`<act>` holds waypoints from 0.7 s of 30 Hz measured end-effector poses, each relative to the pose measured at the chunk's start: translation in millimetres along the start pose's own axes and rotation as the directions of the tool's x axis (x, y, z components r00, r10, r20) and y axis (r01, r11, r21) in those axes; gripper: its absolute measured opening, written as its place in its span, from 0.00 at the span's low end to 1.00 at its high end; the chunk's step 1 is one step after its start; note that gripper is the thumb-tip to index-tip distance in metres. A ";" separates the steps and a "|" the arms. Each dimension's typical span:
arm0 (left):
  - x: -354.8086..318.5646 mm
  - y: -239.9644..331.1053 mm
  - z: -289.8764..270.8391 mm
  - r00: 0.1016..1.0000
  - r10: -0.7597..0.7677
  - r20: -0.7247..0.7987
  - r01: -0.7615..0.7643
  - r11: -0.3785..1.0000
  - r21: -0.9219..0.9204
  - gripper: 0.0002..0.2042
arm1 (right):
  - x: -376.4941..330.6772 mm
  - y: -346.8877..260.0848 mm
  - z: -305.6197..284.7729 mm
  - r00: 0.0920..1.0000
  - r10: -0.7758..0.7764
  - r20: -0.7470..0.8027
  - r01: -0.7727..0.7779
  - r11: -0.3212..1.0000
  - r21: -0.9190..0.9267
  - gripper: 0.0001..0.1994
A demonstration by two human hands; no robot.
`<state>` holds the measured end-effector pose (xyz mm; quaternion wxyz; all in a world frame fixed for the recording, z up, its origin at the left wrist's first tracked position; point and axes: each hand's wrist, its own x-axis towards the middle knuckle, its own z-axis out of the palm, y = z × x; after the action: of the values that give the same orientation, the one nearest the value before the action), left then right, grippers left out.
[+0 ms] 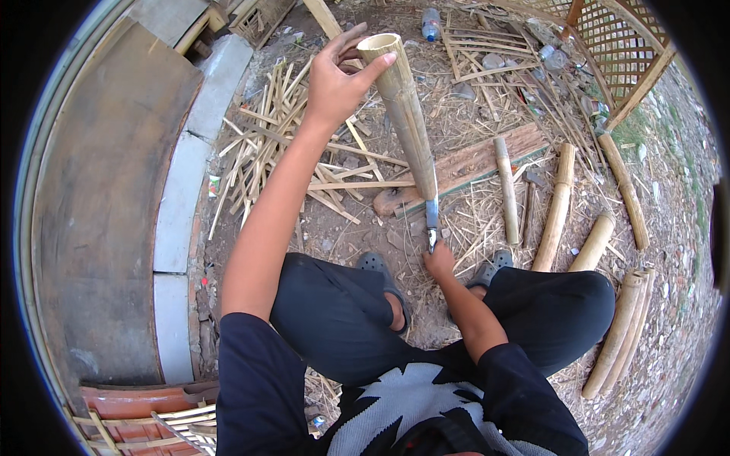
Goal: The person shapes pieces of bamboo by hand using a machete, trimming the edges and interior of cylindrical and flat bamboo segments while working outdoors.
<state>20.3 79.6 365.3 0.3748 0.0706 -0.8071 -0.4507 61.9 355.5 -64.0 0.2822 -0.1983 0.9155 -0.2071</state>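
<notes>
Bamboo tube [405, 106]: one length, standing tilted, open top end toward the camera, lower end near a plank [471, 163] on the ground between the person's knees.

Left hand [334, 80]: wrapped about the tube's top rim, thumb laid across the opening, fingers curled behind it.

Right hand [439, 261]: closed round the handle of a blade [432, 213]; the blade's upper end meets the tube's lower end, apparently set into it.

Progress, judged: splitting looks barely begun on this tube. No crack shows along its visible side. A heap of split strips [293, 144] lies to the left, so a fair share of such work seems done. Whole poles [559, 205] lie to the right, with more [623, 334] by the right knee, so plenty seems left.

Hard to make out: how deep the blade sits, and whether the tube's foot rests on the plank or on soil. The handle is covered by the fist. The far side of the tube is unseen. A lattice panel [620, 45] is cut off at the upper right rim.
</notes>
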 end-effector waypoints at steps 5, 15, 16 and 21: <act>-1.0 0.6 -9.9 0.998 -0.059 -0.008 0.058 0.998 -0.020 0.25 | 15.1 -14.7 -15.4 0.993 0.107 0.046 -0.111 0.991 0.079 0.26; 7.7 14.8 -7.9 0.957 0.107 -0.271 -0.136 0.987 -0.090 0.23 | 52.2 14.8 -127.6 0.996 0.017 0.083 -0.046 0.932 0.361 0.21; 7.8 21.0 -5.5 0.949 0.137 -0.284 -0.175 0.978 -0.112 0.22 | 51.6 15.5 -138.9 0.997 0.018 0.076 -0.044 0.933 0.357 0.21; 5.1 6.6 21.9 0.944 0.228 -0.238 -0.215 0.973 0.080 0.22 | 43.1 15.3 -190.4 0.918 -0.005 -0.397 0.042 0.996 0.084 0.24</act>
<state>3.6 96.0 366.4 0.5180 0.0444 -0.7690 -0.3719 -88.8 398.5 53.4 0.0971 -0.1503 0.9409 -0.2877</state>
